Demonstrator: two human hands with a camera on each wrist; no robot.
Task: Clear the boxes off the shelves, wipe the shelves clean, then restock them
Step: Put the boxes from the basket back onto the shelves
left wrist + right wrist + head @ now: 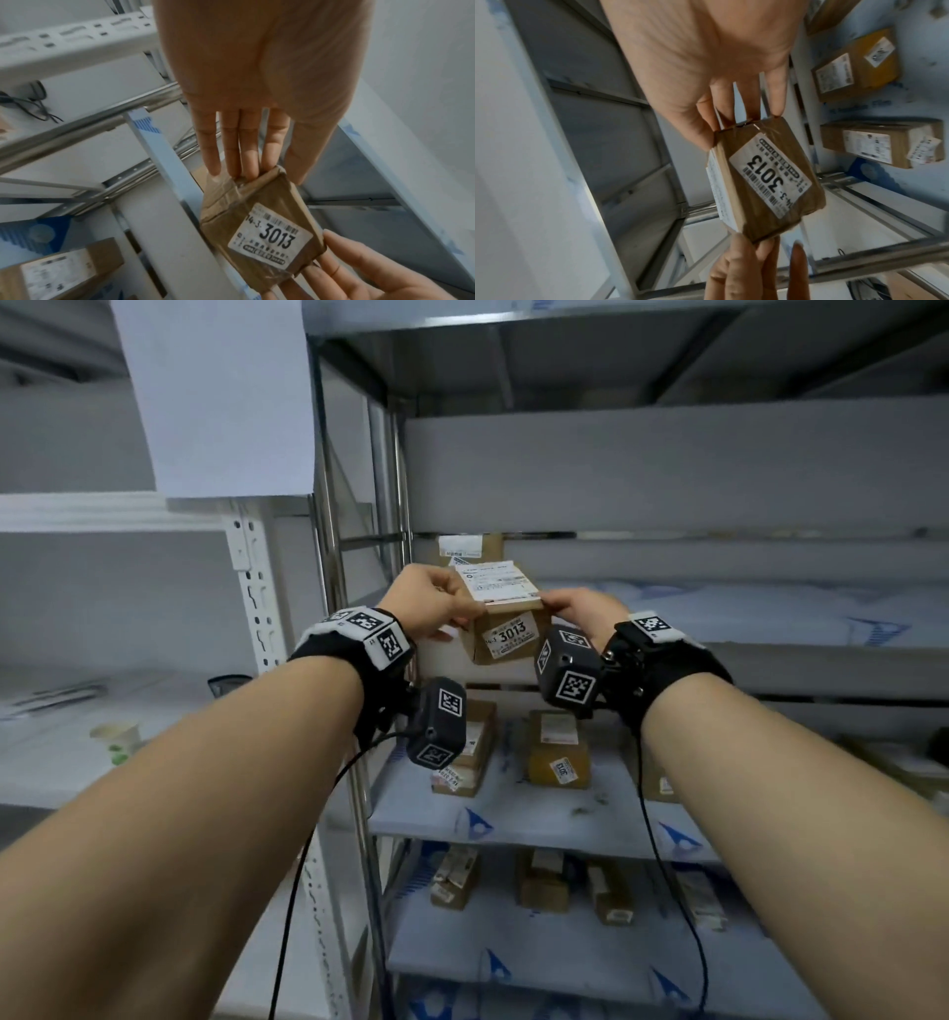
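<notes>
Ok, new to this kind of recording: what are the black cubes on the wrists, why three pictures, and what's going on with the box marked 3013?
No robot here: a person works bare-handed. The black cubes strapped to the wrists are small cameras, so you get three pictures of one moment: one from a head-worn camera looking down the arms, and one from each wrist looking along the hand.

The left hand and right hand hold the small brown box marked 3013 between them, one at each end, in front of a metal shelf unit. The wrist views show the same box close up, fingers fairly straight against its ends.

Behind it another box stands on the upper shelf. Several more taped boxes lie on the two shelves below. A paper cup sits on the white rack at left.
</notes>
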